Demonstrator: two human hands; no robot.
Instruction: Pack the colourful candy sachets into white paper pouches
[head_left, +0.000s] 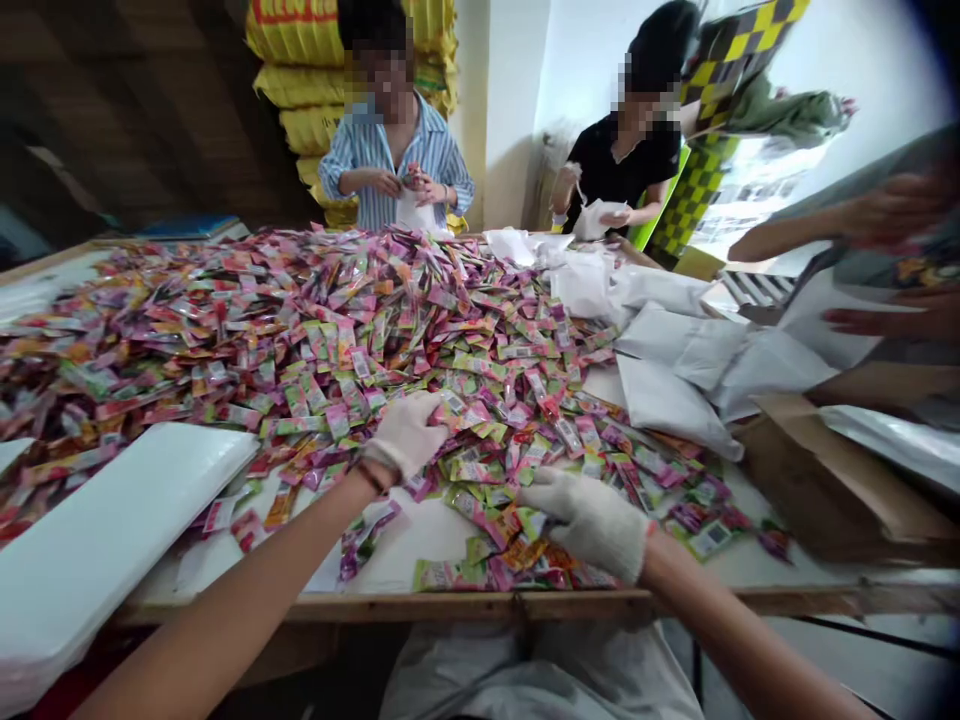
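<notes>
A large heap of small, colourful sealed packets [360,330] in pink, green and orange spreads across the table. My left hand [409,432], in a white knit glove, rests at the near side of the heap. Its thumb stands apart from the fingers, and the fingertips touch packets. My right hand [589,520], gloved the same way, lies over a smaller group of packets [517,545] by the table's front edge. Its fingers stretch leftward across them, partly bent, with no packet visibly gripped. Some fingertips are hidden among the packets.
A stack of white bags [127,520] lies at the left. Filled white pouches [675,345] pile up at the right, beside an open cardboard box [840,480]. Two people across the table handle white bags; another person's arms [825,225] reach in at the right.
</notes>
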